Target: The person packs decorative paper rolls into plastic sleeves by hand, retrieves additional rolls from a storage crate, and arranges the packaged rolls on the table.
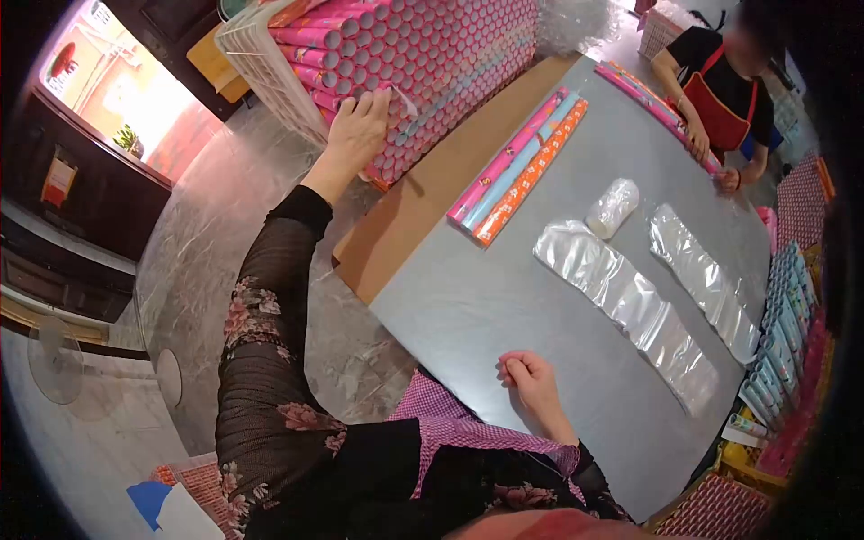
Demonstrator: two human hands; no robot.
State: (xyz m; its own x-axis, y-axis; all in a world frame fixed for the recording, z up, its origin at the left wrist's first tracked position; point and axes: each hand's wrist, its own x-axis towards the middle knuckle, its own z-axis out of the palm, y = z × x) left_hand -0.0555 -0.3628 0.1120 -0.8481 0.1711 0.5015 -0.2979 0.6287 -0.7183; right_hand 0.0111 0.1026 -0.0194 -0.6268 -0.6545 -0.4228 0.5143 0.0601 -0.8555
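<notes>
My left hand (360,130) reaches out to the stack of pink rolls (423,63) in a white crate, its fingers at the roll ends; whether it grips one is hard to tell. Curled above the grey table (432,306), near its front edge, is my right hand (529,376), with nothing visible in it. Three wrapped rolls, pink (508,157), light blue (526,166) and orange (533,180), lie side by side on the table. Clear plastic sleeves (630,306) lie flat to the right, beside a bundle of clear plastic (613,208).
Across the table a person in a red apron (720,101) handles pink rolls (643,101). Another clear sleeve (702,279) lies at the right. Light blue rolls (781,337) fill a container past the right edge. The white crate (270,81) stands at the upper left.
</notes>
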